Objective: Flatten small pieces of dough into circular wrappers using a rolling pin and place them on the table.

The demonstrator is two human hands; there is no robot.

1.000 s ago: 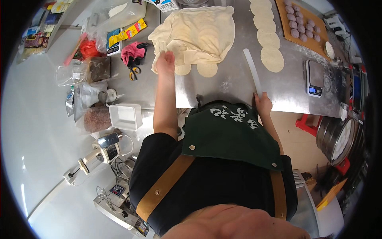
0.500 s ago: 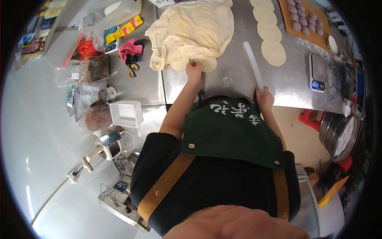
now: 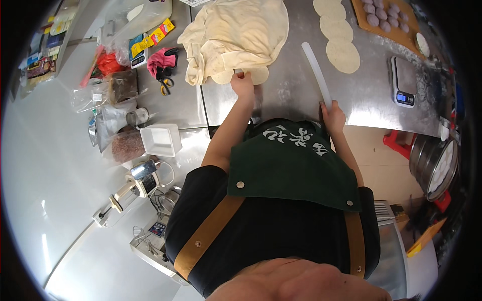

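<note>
A cream cloth (image 3: 238,35) lies bunched on the steel table in front of me, with flat round dough sheets (image 3: 259,75) poking out from under its near edge. At that edge my left hand (image 3: 242,84) is pinched closed over the dough; a small greyish bit shows at the fingertips, too small to name. In my right hand (image 3: 333,118) is the near end of a slim white rolling pin (image 3: 316,72), which points away from me along the tabletop. Farther right, several thin dough rounds (image 3: 343,56) overlap in a row.
Purple-grey balls (image 3: 385,25) sit on a wooden board (image 3: 409,37) at the far right, beyond a digital scale (image 3: 404,83). Scissors (image 3: 165,86), a pink-and-black glove (image 3: 161,61), bags and a white tub (image 3: 160,139) stand left. A steamer (image 3: 423,163) is at lower right.
The whole view has shifted slightly, so the far dough rounds are cut off more at the top. Both hands stay in nearly the same places, the right still on the rolling pin.
</note>
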